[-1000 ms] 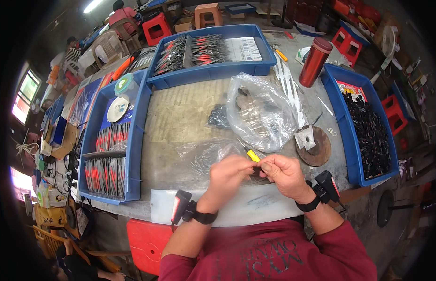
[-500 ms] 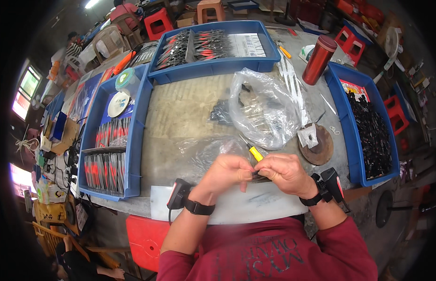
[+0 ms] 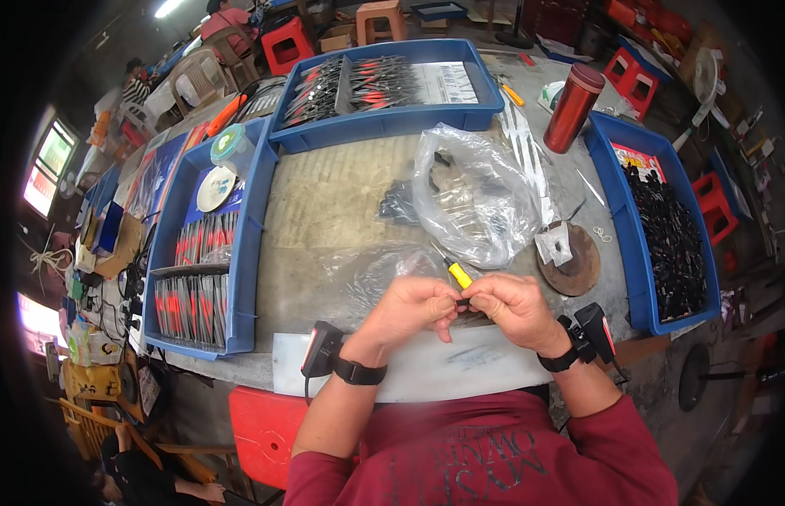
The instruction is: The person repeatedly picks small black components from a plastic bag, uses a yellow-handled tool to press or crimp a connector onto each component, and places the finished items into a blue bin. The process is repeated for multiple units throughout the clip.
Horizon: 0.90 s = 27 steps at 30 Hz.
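Note:
My left hand [image 3: 416, 309] and my right hand [image 3: 512, 308] meet over the near part of the table, fingertips pinched together. Between them is a small dark piece [image 3: 463, 302], mostly covered by my fingers, so its kind does not show. Just beyond the fingertips lies a screwdriver [image 3: 460, 275] with a yellow handle, its thin shaft pointing away. A crumpled clear plastic sheet [image 3: 371, 274] spreads beside my left hand. Farther off, a large clear plastic bag [image 3: 439, 215] stands with its mouth open, small dark pieces near it.
Blue trays surround the work area: a far one [image 3: 367, 125] and a left one [image 3: 243, 295] with red-and-black pieces, a right one [image 3: 641, 291] full of black parts. A red flask [image 3: 574, 110], a round brown disc [image 3: 585, 266] and yellow-handled pliers [image 3: 514, 94] are on the table.
Both hands stay in nearly the same place. My right fingers have shifted slightly, and more of the small dark piece shows between the fingertips.

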Each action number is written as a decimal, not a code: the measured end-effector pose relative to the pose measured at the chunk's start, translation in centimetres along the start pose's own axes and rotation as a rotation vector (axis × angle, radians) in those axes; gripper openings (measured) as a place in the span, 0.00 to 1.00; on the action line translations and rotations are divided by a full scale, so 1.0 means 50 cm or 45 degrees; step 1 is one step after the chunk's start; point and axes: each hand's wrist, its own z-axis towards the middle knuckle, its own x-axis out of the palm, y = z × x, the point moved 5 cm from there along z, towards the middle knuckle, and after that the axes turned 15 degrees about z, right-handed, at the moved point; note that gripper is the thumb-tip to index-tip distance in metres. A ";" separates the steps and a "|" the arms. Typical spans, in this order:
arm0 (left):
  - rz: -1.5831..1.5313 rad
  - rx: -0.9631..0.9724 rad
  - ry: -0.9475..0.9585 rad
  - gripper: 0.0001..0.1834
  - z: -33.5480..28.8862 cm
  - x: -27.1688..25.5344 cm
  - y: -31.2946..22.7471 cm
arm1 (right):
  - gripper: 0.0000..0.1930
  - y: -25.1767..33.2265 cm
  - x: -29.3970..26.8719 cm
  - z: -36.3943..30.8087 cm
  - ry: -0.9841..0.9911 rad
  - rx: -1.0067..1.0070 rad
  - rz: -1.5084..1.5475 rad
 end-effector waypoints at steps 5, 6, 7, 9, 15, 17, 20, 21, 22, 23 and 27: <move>-0.036 -0.006 0.167 0.11 -0.002 -0.001 0.000 | 0.05 0.010 0.011 0.000 0.075 -0.216 -0.205; -0.061 -0.025 0.143 0.11 -0.001 -0.002 0.003 | 0.05 0.014 0.013 0.000 0.077 -0.282 -0.245; -0.113 -0.019 0.134 0.12 -0.001 -0.001 0.004 | 0.05 0.016 0.015 0.000 0.082 -0.342 -0.285; -0.158 -0.042 0.110 0.12 0.000 -0.001 0.006 | 0.04 0.018 0.017 0.000 0.077 -0.412 -0.349; -0.129 -0.097 0.067 0.12 0.000 0.001 0.011 | 0.05 0.004 0.008 -0.003 0.011 -0.328 -0.298; -0.182 -0.073 0.046 0.12 0.003 0.006 0.012 | 0.05 -0.007 0.003 -0.002 -0.027 -0.229 -0.183; 0.070 0.033 -0.090 0.13 0.009 0.008 0.007 | 0.06 -0.057 -0.004 -0.012 -0.151 0.365 0.358; 0.147 0.054 -0.142 0.13 0.010 0.006 0.006 | 0.07 -0.061 -0.004 -0.013 -0.167 0.370 0.375; 0.216 0.076 -0.192 0.13 0.010 0.003 0.003 | 0.07 -0.066 -0.003 -0.012 -0.182 0.376 0.394; 0.276 0.126 -0.246 0.14 0.010 0.001 -0.002 | 0.08 -0.071 -0.002 -0.011 -0.196 0.381 0.414; 0.515 0.214 -0.336 0.14 0.007 -0.002 -0.012 | 0.09 -0.081 0.000 -0.010 -0.213 0.375 0.497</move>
